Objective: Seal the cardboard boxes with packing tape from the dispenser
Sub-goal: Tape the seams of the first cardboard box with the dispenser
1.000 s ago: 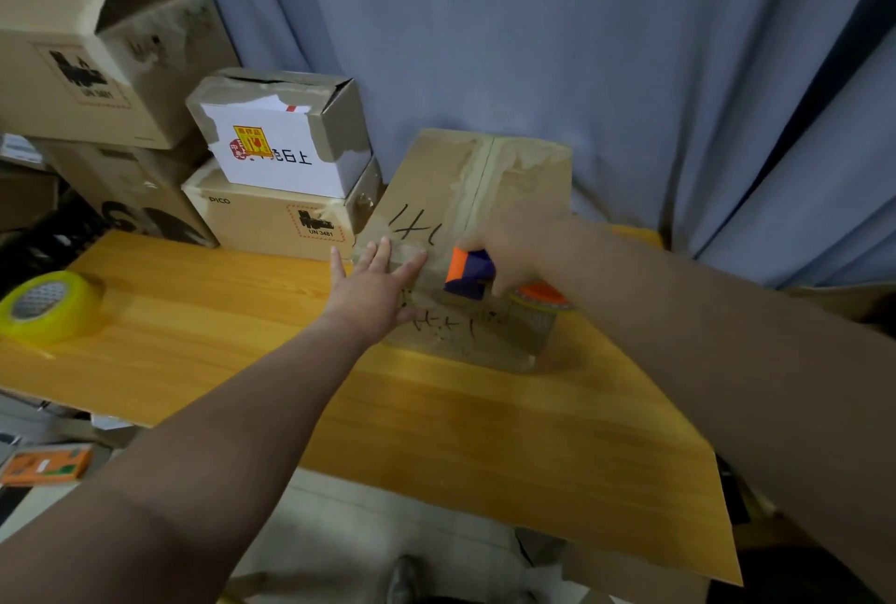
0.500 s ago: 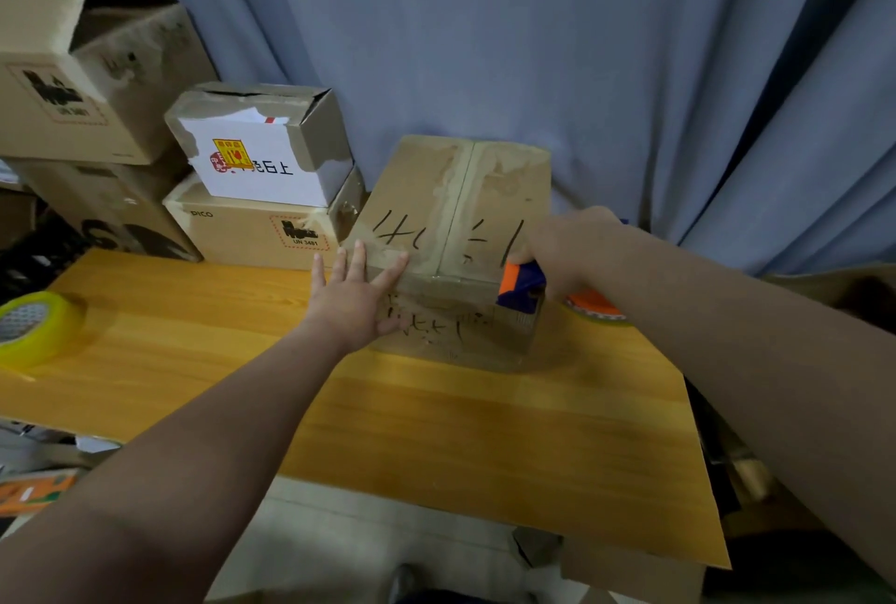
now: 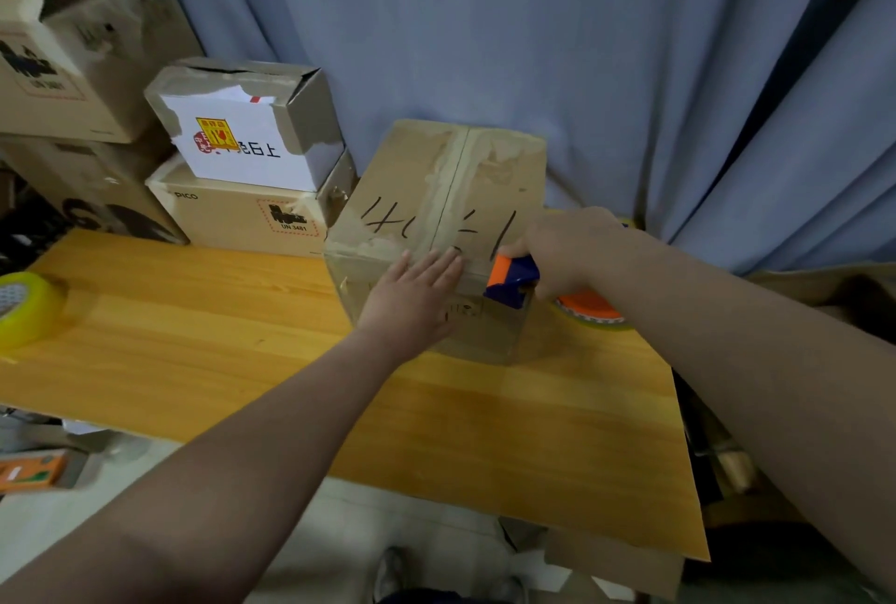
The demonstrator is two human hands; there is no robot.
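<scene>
A brown cardboard box (image 3: 426, 186) with black handwriting and old tape along its top seam stands on the yellow wooden table (image 3: 485, 433). My left hand (image 3: 412, 298) lies flat, fingers spread, on the box's near face and front top edge. My right hand (image 3: 567, 249) grips the orange and blue tape dispenser (image 3: 511, 281) and holds it at the box's near right corner. The dispenser's orange roll (image 3: 589, 307) shows below my right wrist.
A yellow tape roll (image 3: 24, 307) lies at the table's left end. Several stacked cardboard boxes (image 3: 247, 157) stand at the back left. A blue curtain (image 3: 582, 45) hangs behind. An orange object (image 3: 29, 472) lies on the floor at left.
My right hand has carried the dispenser from the box's front middle to its near right corner. My left hand has slid right along the front face toward the centre seam.
</scene>
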